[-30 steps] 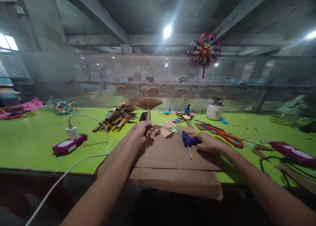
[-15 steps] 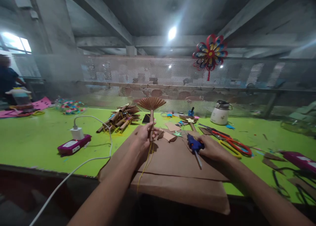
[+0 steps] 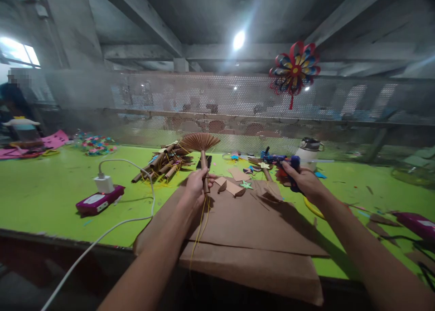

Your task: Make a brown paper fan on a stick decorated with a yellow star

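My left hand is closed round the tube handle of a brown pleated paper fan, held upright over the brown paper sheet. Yellow strings hang from the handle's lower end. My right hand grips a blue hot glue gun, lifted above the right side of the table with its nozzle towards the left. A clear glue stick pokes out of its back. Between the hands lie a green star, tan paper pieces and small brown curled cutouts.
A pile of brown paper tubes lies at left. Nearer stands a purple power strip with a white plug and cable. A white bottle is behind the glue gun. Another person is at far left.
My right hand has raised the glue gun off the paper and turned it from pointing down to roughly level. The fan has shifted slightly left in my left hand.
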Available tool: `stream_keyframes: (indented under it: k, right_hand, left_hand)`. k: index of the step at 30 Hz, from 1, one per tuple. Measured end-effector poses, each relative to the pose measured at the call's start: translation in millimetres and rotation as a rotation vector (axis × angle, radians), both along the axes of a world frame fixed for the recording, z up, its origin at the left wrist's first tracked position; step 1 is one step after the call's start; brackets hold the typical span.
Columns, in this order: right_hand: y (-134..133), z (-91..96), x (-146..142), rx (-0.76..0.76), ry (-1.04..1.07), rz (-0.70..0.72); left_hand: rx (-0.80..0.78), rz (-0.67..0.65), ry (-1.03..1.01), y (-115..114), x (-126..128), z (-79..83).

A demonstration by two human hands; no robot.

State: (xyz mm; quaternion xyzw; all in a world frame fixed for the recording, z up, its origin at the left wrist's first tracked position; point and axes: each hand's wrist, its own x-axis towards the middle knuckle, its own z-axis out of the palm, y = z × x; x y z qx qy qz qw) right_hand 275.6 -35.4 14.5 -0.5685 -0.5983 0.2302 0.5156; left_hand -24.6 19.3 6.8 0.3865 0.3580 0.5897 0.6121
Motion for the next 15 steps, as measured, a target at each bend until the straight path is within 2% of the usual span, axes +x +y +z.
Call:
stream_keyframes:
  k: [4,9,12,15]
  right_hand:
    - [9.4,1.5,0.0,-0.001,-0.373,-0.04]
    - [-2.2,21.7,1.6,0.1,-0.173,-0.138]
    - [-14.7,35.0,8.5,0.168,-0.279,-0.219]
    - [-28.5,32.0,20.3,0.099,-0.472,-0.196]
  left_hand:
    - [0.037,-0.023,-0.025,2.0,1.6,-3.8]
    - [0.017,-0.025,-0.008,0.0,2.5,-4.1]
    - [-0.001,-0.047,0.015,-0.5,3.6,-4.3]
    - [-0.006,-0.067,0.041,-0.6,5.5,-5.1]
